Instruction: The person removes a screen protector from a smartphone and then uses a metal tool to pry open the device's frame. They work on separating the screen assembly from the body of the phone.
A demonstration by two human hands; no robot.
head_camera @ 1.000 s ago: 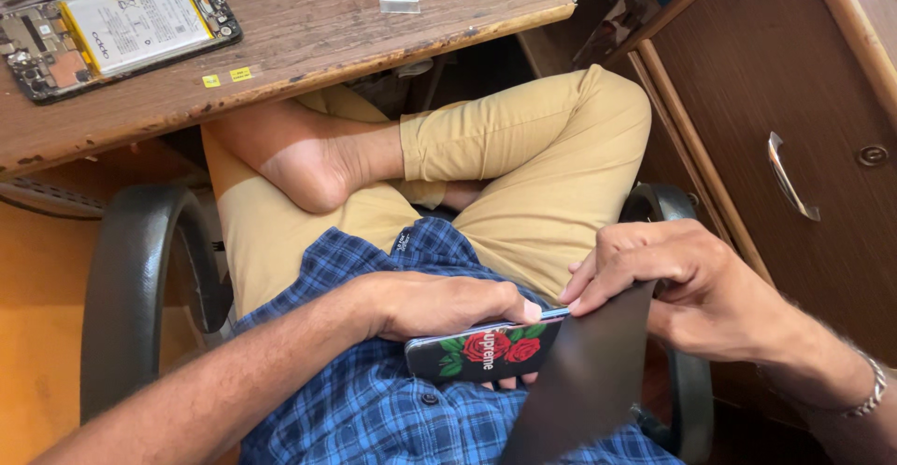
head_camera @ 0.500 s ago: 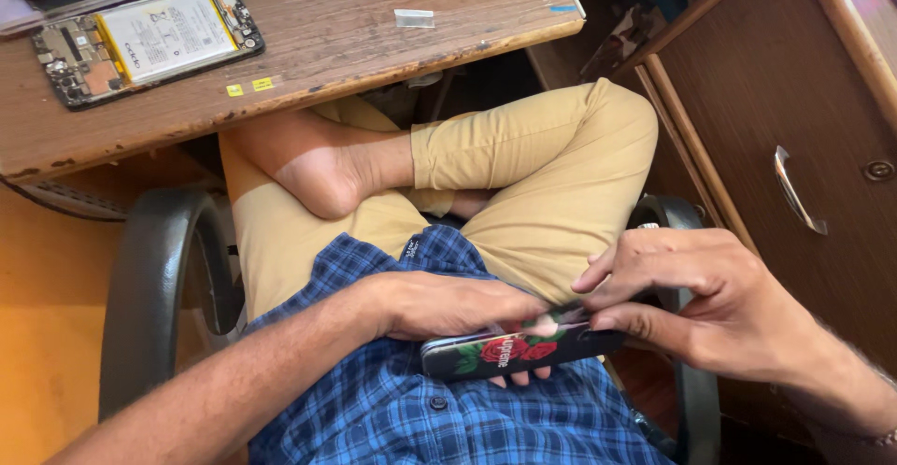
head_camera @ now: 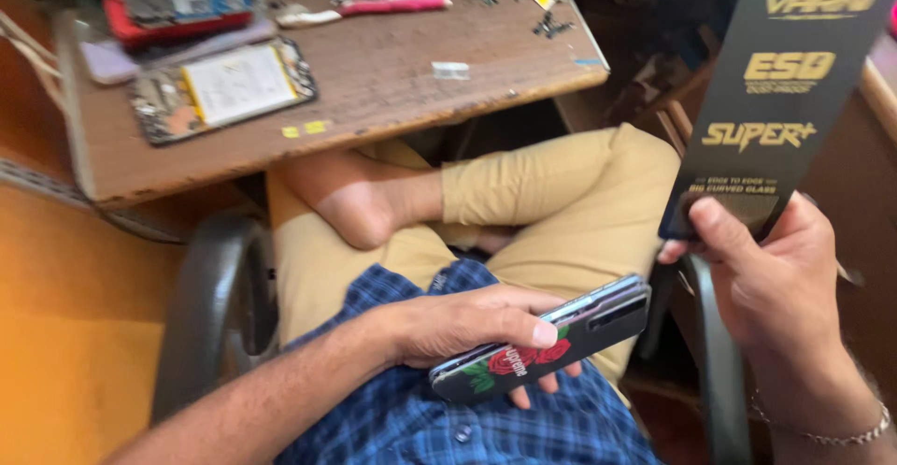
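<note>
Fingers of the left hand [head_camera: 458,325] wrap a rose-cased phone [head_camera: 547,342]. Right hand [head_camera: 766,278] pinches a black glass-protector packet [head_camera: 780,100], seemingly unopened. Fitting looks undone.

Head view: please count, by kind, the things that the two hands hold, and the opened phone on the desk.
Phone in a black rose-print case, in the left hand: 1
Black flat packet, in the right hand: 1
Opened phone on the wooden desk: 1
Total: 3

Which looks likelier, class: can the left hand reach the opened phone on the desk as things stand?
Probably not at once: the left hand grips a rose-patterned phone in the lap, and the opened phone lies across the wooden desk.
</note>
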